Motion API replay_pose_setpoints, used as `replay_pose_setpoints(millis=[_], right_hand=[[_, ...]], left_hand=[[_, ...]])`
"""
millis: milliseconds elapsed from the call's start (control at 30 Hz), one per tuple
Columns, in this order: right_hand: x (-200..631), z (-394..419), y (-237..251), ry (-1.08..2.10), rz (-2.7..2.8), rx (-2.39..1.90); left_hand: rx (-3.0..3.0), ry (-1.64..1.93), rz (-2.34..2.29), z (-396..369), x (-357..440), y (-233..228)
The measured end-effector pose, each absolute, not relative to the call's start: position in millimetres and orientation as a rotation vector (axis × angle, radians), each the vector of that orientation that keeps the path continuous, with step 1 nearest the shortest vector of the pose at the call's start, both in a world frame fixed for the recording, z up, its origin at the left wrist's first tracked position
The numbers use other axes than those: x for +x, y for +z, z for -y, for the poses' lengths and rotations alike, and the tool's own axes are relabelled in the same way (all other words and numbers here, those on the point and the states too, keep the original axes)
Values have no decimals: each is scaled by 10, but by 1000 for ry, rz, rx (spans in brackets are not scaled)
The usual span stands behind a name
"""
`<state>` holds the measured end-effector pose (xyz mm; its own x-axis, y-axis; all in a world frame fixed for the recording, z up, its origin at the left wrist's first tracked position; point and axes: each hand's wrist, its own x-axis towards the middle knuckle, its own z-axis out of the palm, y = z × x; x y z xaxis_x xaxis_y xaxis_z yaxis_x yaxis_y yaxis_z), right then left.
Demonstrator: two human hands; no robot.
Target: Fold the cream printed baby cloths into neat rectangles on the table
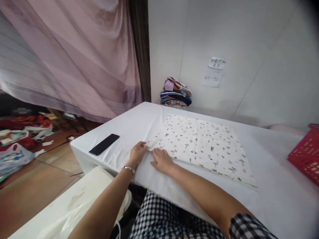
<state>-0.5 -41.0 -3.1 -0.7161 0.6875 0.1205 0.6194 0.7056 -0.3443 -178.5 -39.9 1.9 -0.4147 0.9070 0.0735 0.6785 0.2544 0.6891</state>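
Observation:
A folded white cloth (199, 142) with a small print of leaves and dragonflies lies flat on the white-covered table (271, 166). At its near left corner my left hand (138, 153), with a bracelet on the wrist, has its fingers closed on the cloth's edge. Just to the right, my right hand (163, 161) rests palm down with fingers stretched out over the near edge of the same cloth. A black phone (104, 144) lies on the table to the left of my left hand.
Against the wall stands a stack of folded fabrics (175, 93). A red plastic basket (305, 154) sits at the table's right. Below left is a white surface with clear plastic (67, 219) on it. A pink curtain (99, 59) hangs behind; bags (15, 159) lie on the floor.

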Motion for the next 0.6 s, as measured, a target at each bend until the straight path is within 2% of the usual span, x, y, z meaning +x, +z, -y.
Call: replay_pose_setpoints(millis=[133,300,467,600], right_hand=[[-161,420,-79,288,2648,-971],[116,451,-112,246,2652,-959],[903,587,-109,241,2600,-1175],[1780,885,-157,196,2502,-1510]], left_hand=[[1452,925,-2198,384,-1805,1],[1446,902,-2197,377,-1817,18],[1419,859,-2227,375,-1821,48],[1410,805,-2222,351,-1829,84]])
